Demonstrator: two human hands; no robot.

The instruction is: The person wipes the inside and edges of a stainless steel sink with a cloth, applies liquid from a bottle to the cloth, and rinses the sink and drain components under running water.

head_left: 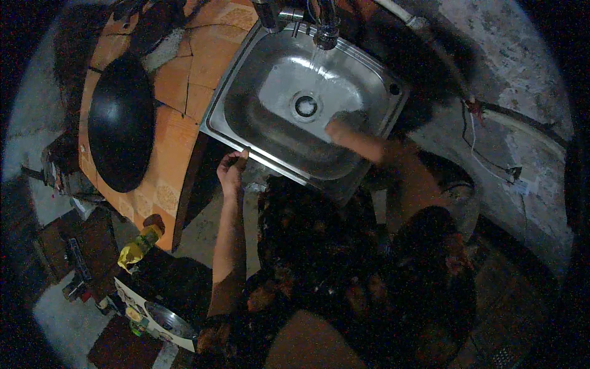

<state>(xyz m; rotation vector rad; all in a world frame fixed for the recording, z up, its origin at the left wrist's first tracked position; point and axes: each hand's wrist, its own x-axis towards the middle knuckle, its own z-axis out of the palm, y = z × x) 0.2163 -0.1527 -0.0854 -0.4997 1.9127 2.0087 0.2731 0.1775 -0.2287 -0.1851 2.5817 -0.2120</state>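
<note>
A steel sink lies in front of me, with water running from the tap into its basin. My left hand is at the sink's front rim, fingers curled and fingertips on the edge. Over the right side of the basin is my right hand, smeared by motion. A dull grey patch lies beside its fingers, and I cannot make out whether it is a held thing or a reflection. Near the basin's middle sits the round drain.
On the orange tiled counter to the left rests a large black wok or lid. A yellow-labelled bottle stands by the counter's near corner. Below it is a stove-like panel. Pipes and a white cable run along the right wall.
</note>
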